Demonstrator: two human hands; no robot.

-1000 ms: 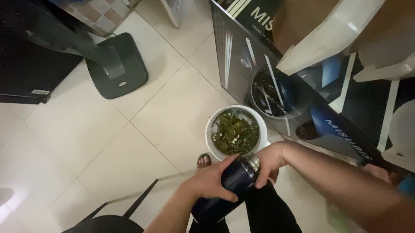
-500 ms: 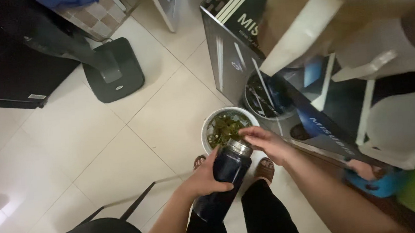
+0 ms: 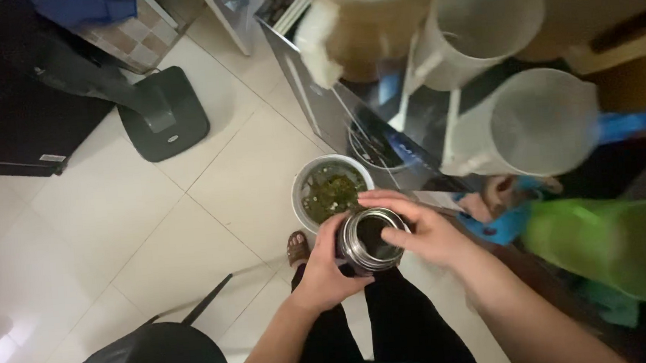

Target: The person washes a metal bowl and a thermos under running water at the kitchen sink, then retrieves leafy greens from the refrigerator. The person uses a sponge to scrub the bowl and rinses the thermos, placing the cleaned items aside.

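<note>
My left hand grips the side of a dark steel flask held upright over my legs. Its round mouth faces the camera and looks dark inside. My right hand rests on the flask's rim, fingers curled over the top edge. Just beyond the flask, on the floor, stands a white bucket holding greenish leafy scraps in liquid.
A dark fan base sits on the pale tiled floor at upper left. A black stool is at lower left. A large printed carton, several pale plastic jugs and a green jug crowd the right.
The flask has gone from tilted to upright, its open mouth now facing up. My right hand moved onto the rim. The view shifted toward the jugs on the right.
</note>
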